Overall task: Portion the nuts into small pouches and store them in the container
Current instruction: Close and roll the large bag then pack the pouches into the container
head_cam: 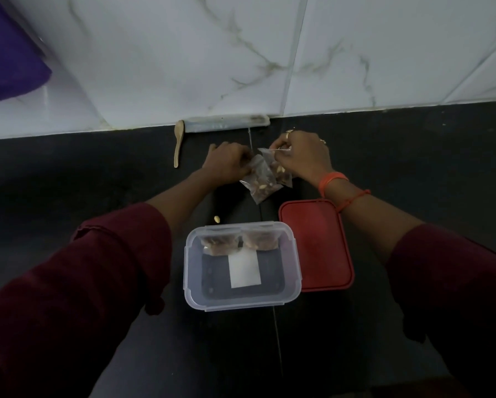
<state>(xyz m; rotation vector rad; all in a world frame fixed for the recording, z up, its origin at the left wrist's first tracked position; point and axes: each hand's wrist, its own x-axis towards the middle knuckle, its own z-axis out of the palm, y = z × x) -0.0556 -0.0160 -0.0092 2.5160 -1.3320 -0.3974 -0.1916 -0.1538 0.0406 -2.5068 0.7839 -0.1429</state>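
While the black table (68, 173) carries everything, the clear container (189, 282) stands lidless at centre, with filled pouches (219, 242) along its 12 o'clock wall. The red lid (318, 248) lies just beside it at 3 o'clock. Beyond the container at 12 o'clock, the left grip (229, 162) pinches one nut pouch (259, 185) and the right grip (301, 156) pinches a second nut pouch (278, 169) at its top. A wooden spoon (178, 145) lies at 11 o'clock, and a loose nut (217, 219) lies near the rim.

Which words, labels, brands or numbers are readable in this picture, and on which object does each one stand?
No text here can be read.
White label inside the clear container: looks blank.
Red lid: no writing visible.
Nearer pouch and farther pouch: clear plastic, no print visible.
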